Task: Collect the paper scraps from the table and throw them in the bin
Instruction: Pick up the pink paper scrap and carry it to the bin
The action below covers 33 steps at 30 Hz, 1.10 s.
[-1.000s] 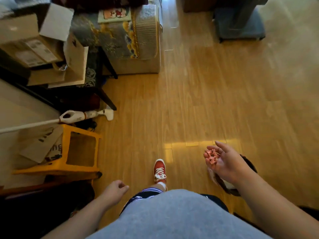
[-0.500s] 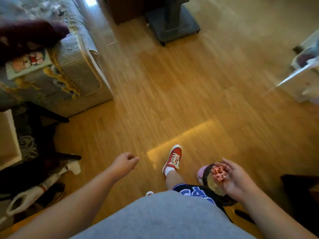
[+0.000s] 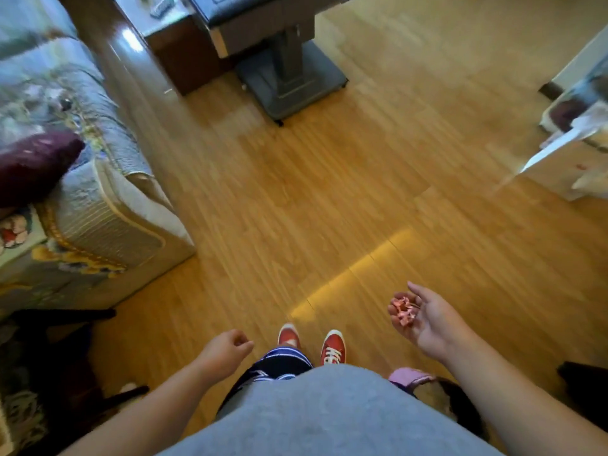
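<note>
Pink paper scraps (image 3: pixel 404 310) lying in a small heap across the fingers of the right hand (image 3: pixel 424 320). Right hand turned palm up and cupped, fingers loosely curled under the scraps without closing over them, reaching out over the wooden floor (image 3: pixel 345 192) to the right of the body. Left hand (image 3: pixel 225 352) hanging lower on the other side, fingers curled inward in a loose fist, holding nothing visible. Between the two hands, two red sneakers (image 3: pixel 333 348) with white laces standing on the floor, dark striped shorts (image 3: pixel 278 365) above them and a grey shirt (image 3: pixel 329 413) filling the bottom edge. Patterned sofa (image 3: pixel 85 218) sitting on the left with a dark purple cushion (image 3: pixel 36 162) resting on it. Grey pedestal base (image 3: pixel 289 83) standing on the floor at the far top. White furniture (image 3: pixel 572 153), blurred, showing at the right edge.
</note>
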Available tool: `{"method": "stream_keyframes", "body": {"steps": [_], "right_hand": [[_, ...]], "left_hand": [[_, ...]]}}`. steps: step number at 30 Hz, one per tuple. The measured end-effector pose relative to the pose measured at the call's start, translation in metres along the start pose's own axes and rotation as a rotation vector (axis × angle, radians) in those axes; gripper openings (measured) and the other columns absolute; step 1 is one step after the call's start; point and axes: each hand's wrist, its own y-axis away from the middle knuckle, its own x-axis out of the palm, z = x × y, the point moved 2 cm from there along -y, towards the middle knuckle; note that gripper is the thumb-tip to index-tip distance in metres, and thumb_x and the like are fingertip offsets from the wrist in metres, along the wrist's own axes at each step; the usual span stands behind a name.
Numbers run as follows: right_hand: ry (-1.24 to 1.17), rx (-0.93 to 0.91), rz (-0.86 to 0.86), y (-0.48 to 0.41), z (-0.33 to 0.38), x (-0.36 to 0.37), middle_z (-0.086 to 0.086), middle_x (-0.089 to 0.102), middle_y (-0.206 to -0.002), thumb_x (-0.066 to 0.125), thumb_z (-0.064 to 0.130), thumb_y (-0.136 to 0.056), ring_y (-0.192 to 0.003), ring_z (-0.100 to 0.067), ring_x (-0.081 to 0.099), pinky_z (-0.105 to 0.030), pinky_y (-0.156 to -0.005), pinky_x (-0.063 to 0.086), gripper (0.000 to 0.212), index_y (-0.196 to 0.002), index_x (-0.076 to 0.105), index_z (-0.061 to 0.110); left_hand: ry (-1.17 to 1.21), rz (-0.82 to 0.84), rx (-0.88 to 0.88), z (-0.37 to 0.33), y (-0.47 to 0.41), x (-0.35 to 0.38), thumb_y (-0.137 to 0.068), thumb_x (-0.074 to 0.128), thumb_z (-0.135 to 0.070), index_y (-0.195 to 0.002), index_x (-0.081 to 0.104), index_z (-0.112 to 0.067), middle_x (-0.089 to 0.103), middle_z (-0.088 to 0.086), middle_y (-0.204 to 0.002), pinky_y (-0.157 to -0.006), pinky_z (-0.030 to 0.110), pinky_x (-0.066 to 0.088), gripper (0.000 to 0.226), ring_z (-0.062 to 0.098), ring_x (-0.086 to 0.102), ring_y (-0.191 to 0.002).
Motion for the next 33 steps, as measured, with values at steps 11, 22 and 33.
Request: {"method": "stream_keyframes", "body": {"steps": [11,22,33], "right_hand": [[-0.194,-0.059,-0.067,-0.054,0.138,0.059,-0.011,0.057,-0.076,0.053,0.03,-0.093,-0.065,-0.02,0.057,-0.022,-0.042,0.053,0.026,-0.081,0.058,0.008],[-0.691,-0.199,-0.376,-0.026,0.194,-0.043,-0.015,0.06,-0.077,0.056,0.03,-0.093,-0.068,-0.022,0.058,-0.028,-0.048,0.052,0.028,-0.086,0.059,0.003],[-1.028,-0.179,-0.485,-0.02,0.238,-0.196,-0.017,0.058,-0.083,0.054,0.031,-0.094,-0.072,-0.024,0.058,-0.032,-0.062,0.048,0.033,-0.103,0.056,-0.001]], "left_hand": [[-0.197,0.074,0.111,-0.166,-0.135,-0.118,-0.091,0.056,-0.041,-0.098,0.065,-0.019,0.069,0.004,-0.092,-0.069,0.028,0.048,0.026,0.017,0.063,-0.08],[-0.476,0.187,0.485,-0.47,-0.209,-0.122,-0.087,0.061,-0.031,-0.07,0.061,-0.018,0.065,0.007,-0.071,-0.064,0.03,0.044,0.021,0.029,0.065,-0.075],[-0.705,0.387,0.7,-0.715,-0.183,0.037,-0.092,0.059,-0.031,-0.084,0.066,-0.017,0.068,0.009,-0.083,-0.057,0.026,0.044,0.017,0.022,0.063,-0.073]]}}
